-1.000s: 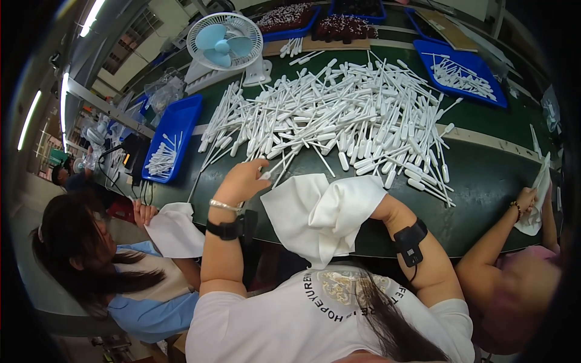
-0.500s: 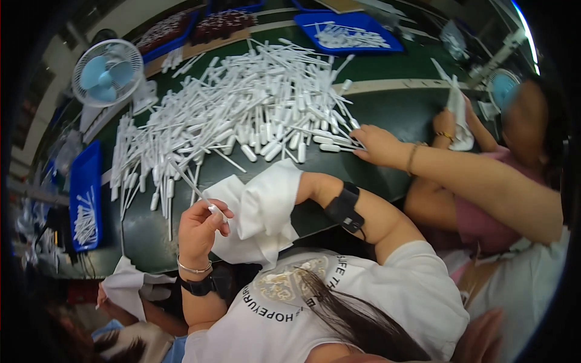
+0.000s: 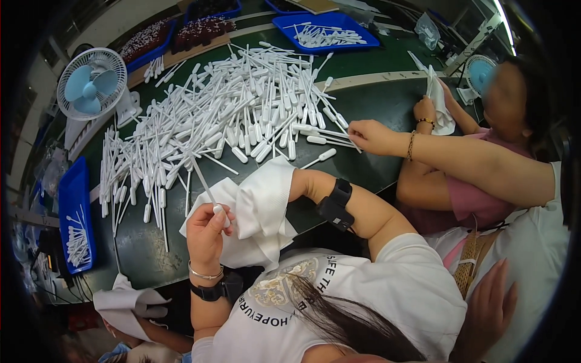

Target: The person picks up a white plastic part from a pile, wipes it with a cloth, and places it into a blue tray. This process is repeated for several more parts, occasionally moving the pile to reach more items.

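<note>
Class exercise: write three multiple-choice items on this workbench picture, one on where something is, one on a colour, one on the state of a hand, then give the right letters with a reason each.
1. Where does the small fan stand?
A. at the table's far left
B. on the floor
C. in a tray

2. What colour are the trays by the pile of pipettes?
A. red
B. blue
C. yellow

3. What is the left hand doing?
A. resting flat and empty
B. gripping the fan
C. holding one pipette next to the white cloth bag

Answers:
1 A: the fan sits on the green table at its far left edge.
2 B: every tray shown is blue.
3 C: its fingers close round the bulb end, stem pointing away. The right hand is hidden inside the bag.
</note>
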Tool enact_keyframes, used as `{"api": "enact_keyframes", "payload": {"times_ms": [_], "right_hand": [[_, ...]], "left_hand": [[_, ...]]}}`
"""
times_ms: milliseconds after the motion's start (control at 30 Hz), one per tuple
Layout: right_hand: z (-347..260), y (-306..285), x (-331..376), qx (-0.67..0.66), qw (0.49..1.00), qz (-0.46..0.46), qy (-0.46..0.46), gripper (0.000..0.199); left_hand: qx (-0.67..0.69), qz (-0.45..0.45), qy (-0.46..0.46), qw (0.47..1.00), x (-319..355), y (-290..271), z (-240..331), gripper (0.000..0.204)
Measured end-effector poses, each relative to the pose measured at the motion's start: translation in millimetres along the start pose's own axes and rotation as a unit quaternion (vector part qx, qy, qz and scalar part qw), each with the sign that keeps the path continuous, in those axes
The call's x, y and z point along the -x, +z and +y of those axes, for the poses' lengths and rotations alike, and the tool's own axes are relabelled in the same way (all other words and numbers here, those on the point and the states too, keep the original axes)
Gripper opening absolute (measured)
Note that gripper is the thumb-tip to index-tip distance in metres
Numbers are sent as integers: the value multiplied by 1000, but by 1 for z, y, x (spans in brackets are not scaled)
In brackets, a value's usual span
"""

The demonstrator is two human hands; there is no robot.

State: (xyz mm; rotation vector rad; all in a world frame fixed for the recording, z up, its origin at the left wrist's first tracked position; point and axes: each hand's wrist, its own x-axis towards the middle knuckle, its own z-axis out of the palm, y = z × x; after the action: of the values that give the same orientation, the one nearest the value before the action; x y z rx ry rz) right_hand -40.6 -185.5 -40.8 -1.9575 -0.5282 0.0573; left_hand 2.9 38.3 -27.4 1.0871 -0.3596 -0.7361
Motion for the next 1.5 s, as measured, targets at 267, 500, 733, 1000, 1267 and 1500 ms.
{"api": "enact_keyframes", "payload": {"times_ms": [267, 500, 733, 1000, 1267, 1500], "right_hand": [[-19, -5, -14, 61, 987, -137, 49, 33], [-2, -1, 0, 10, 997, -56, 46, 35], [-1, -3, -4, 59, 993, -82, 60, 36], [9, -1, -7, 55, 995, 33, 76, 37], [-1, 8, -6, -540, 820, 188, 24, 44], [-31, -3, -7, -50, 977, 205, -21, 39]], "left_hand": [[-26, 78, -50, 995, -5, 3, -1, 8], [11, 91, -80, 993, -8, 11, -3, 7], [17, 87, -66, 994, -10, 5, -3, 8], [51, 62, -15, 997, -4, 5, 3, 7], [-86, 47, 155, 983, 6, 27, 22, 13], [-47, -70, -10, 996, -1, 37, 2, 16]]}}
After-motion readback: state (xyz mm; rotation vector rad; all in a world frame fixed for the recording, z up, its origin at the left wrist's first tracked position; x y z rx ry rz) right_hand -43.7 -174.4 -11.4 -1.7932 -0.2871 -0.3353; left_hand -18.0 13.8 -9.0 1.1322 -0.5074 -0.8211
